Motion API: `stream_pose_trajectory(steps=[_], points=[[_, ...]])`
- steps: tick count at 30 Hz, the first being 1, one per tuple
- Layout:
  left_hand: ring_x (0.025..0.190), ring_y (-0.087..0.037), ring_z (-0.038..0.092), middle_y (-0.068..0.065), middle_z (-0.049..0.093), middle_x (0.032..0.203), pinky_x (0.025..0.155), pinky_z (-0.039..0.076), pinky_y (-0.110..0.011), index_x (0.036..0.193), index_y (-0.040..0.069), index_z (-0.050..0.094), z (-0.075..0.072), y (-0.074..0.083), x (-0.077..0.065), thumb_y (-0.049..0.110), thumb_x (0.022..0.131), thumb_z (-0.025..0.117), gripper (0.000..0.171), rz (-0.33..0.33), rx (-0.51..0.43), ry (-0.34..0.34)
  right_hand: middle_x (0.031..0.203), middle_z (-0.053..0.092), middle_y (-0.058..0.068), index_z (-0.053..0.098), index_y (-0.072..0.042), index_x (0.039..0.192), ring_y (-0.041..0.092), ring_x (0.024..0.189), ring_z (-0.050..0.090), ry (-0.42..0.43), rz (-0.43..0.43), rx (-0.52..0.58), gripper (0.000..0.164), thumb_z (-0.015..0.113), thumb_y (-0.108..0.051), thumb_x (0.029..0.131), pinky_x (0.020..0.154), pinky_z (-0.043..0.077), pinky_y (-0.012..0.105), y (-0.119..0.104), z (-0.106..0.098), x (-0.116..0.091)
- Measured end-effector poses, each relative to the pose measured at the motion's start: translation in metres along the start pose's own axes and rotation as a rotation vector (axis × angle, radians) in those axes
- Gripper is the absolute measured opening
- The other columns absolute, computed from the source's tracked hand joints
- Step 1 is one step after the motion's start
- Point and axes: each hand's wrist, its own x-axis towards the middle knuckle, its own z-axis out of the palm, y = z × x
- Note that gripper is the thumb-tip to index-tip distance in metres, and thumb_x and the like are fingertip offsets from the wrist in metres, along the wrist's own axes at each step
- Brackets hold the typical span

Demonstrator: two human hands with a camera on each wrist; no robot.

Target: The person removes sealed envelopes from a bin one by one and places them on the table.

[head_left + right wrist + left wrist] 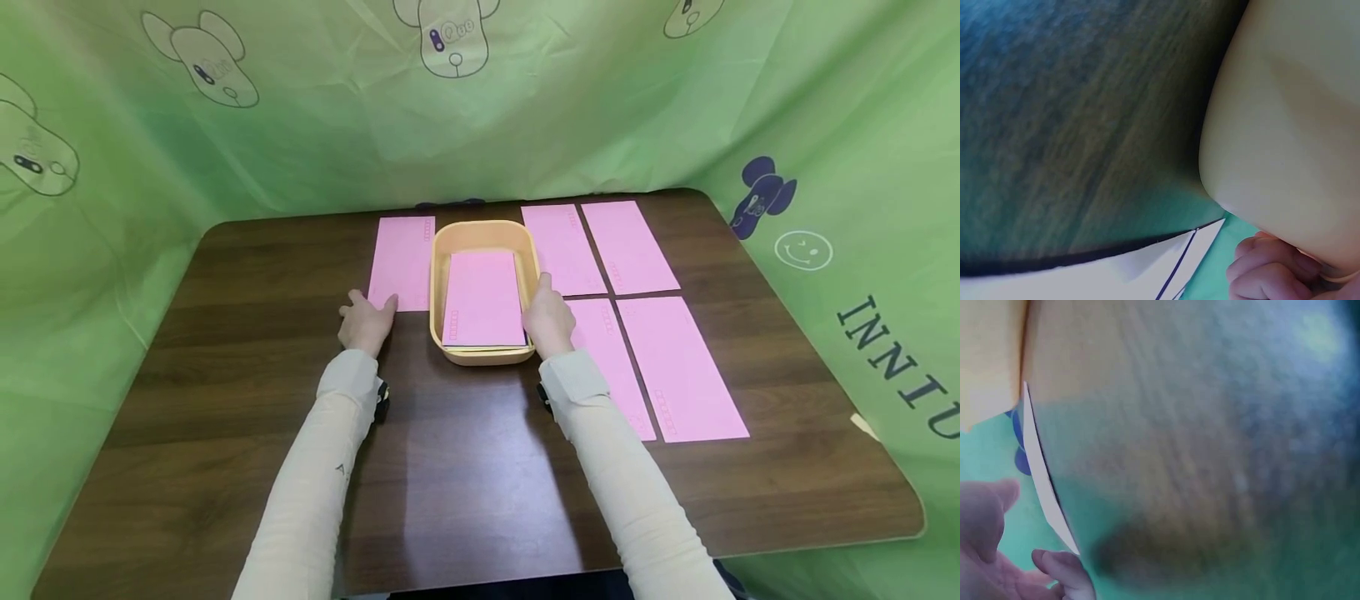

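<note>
A yellow plastic tray (487, 358) stands on the table with a pink envelope (483, 296) on top of the stack inside it. My right hand (550, 318) grips the tray's right side; in the right wrist view its curled fingers (1269, 269) are against the tray wall (1285, 137). To the left of the tray lies another pink envelope (402, 262), printed with small red boxes. My left hand (367, 323) is at that envelope's lower left corner, thumb and fingers spread, holding nothing.
Several pink envelopes lie in two rows right of the tray, including a far one (630, 246) and a near one (682, 367). The brown wooden table (247, 350) has green printed curtains (315, 142) hanging along its back and sides.
</note>
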Motion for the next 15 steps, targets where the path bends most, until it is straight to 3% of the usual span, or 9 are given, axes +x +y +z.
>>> stream_pose_trajectory(steps=[4, 9, 12, 15], points=[[0.110, -0.045, 0.057, -0.028, 0.046, 0.129, 0.092, 0.045, -0.055, 0.138, 0.001, 0.028, -0.003, 0.010, -0.004, 0.045, 0.097, 0.044, 0.062, 0.044, -0.060, 0.079, 0.116, 0.061, 0.023, 0.030, -0.011, 0.136, 0.041, 0.103, 0.061, 0.003, -0.001, -0.002, 0.047, 0.046, -0.008, 0.092, 0.084, 0.049, 0.050, 0.001, 0.000, 0.000], [0.098, -0.043, 0.062, -0.024, 0.051, 0.122, 0.082, 0.049, -0.054, 0.132, 0.003, 0.033, -0.003, 0.035, -0.017, 0.042, 0.098, 0.046, 0.053, 0.176, -0.105, 0.189, 0.116, 0.061, 0.023, 0.030, -0.011, 0.137, 0.041, 0.102, 0.061, 0.009, -0.011, 0.000, 0.047, 0.045, -0.008, 0.093, 0.084, 0.049, 0.051, 0.002, 0.000, 0.000], [0.088, -0.040, 0.063, -0.022, 0.051, 0.118, 0.076, 0.051, -0.051, 0.130, 0.005, 0.036, 0.001, 0.050, -0.030, 0.040, 0.098, 0.048, 0.049, 0.270, -0.078, 0.202, 0.115, 0.061, 0.023, 0.029, -0.011, 0.137, 0.041, 0.101, 0.061, 0.005, -0.013, 0.000, 0.048, 0.045, -0.007, 0.092, 0.083, 0.049, 0.050, 0.002, 0.001, 0.000], [0.082, -0.036, 0.063, -0.020, 0.050, 0.114, 0.071, 0.052, -0.048, 0.125, 0.006, 0.043, 0.005, 0.061, -0.046, 0.042, 0.097, 0.049, 0.046, 0.352, 0.010, 0.183, 0.114, 0.061, 0.023, 0.029, -0.011, 0.137, 0.041, 0.100, 0.061, 0.005, -0.013, 0.003, 0.049, 0.046, -0.007, 0.092, 0.082, 0.049, 0.050, 0.001, 0.001, 0.000]])
